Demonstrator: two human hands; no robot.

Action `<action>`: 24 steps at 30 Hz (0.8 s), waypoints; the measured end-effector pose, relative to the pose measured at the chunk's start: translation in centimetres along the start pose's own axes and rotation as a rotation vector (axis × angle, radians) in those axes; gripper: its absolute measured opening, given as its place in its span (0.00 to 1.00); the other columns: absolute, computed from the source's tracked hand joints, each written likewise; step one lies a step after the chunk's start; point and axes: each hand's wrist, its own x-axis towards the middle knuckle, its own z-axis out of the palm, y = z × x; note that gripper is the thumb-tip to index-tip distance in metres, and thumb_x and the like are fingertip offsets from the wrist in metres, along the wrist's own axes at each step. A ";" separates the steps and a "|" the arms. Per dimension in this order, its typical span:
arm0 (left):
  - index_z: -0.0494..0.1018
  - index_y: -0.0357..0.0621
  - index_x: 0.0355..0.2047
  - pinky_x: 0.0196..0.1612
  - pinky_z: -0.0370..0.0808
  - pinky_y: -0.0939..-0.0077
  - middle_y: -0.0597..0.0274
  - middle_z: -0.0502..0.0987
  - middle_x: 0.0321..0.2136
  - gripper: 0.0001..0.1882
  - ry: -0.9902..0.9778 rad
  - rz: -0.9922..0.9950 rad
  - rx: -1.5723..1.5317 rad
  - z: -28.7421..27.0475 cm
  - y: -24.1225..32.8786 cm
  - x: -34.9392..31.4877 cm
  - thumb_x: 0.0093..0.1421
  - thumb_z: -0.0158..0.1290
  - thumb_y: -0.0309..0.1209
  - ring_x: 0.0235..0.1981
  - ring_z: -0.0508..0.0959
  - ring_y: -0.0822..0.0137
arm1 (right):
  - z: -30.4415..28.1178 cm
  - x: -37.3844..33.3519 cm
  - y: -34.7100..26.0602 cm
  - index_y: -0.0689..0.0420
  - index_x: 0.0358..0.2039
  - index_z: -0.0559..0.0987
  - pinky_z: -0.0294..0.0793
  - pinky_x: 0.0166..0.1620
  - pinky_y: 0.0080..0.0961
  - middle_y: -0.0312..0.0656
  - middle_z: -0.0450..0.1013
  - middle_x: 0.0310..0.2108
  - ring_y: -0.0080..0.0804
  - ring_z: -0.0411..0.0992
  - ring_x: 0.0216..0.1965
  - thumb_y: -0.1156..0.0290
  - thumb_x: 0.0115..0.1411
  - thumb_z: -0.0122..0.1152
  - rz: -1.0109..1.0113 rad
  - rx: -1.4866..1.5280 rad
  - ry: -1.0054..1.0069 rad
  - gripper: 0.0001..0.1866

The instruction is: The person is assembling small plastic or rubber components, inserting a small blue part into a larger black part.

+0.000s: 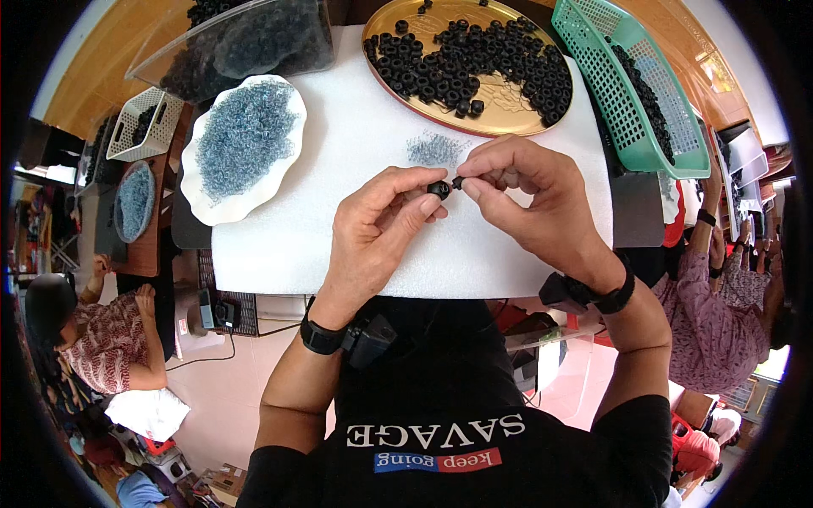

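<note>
Over the white foam sheet (271, 254), both my hands meet near the middle. My left hand (373, 224) pinches a small round black ring-shaped part (439, 189) between thumb and fingers. Just to its right, a smaller black piece (457, 182) sits between the thumb and forefinger of my right hand (542, 199). The two black pieces are very close; whether they touch I cannot tell. Beyond my fingertips lies a small heap of clear bluish bits (434, 149) on the sheet.
A round gold tray (501, 100) with many black ring parts stands at the far right. At left is a scalloped white plate (196, 201) of bluish bits, behind it a clear bin (279, 42). A green basket (690, 152) borders the right. Other people work on both sides.
</note>
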 end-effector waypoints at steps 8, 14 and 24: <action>0.74 0.36 0.49 0.39 0.78 0.81 0.57 0.76 0.39 0.14 0.001 0.007 -0.002 0.0 0.0 0.1 0.63 0.52 0.22 0.36 0.79 0.71 | 0.8 0.5 0.5 0.58 0.35 0.78 0.71 0.27 0.16 0.35 0.73 0.28 0.19 0.70 0.25 0.78 0.56 0.64 -0.194 -0.182 -0.013 0.06; 0.74 0.35 0.49 0.38 0.77 0.81 0.57 0.76 0.38 0.13 0.012 0.006 -0.007 -0.1 -0.1 0.2 0.64 0.51 0.23 0.35 0.79 0.72 | 1.2 0.7 0.1 0.59 0.35 0.77 0.72 0.27 0.17 0.36 0.74 0.28 0.20 0.72 0.25 0.78 0.56 0.64 -0.189 -0.179 -0.013 0.06; 0.74 0.35 0.48 0.36 0.76 0.83 0.60 0.77 0.35 0.13 0.083 -0.024 -0.028 0.2 0.2 0.1 0.64 0.51 0.23 0.32 0.78 0.75 | 2.4 0.6 1.0 0.62 0.37 0.74 0.77 0.32 0.16 0.40 0.76 0.30 0.20 0.77 0.30 0.80 0.59 0.60 -0.014 0.050 0.011 0.06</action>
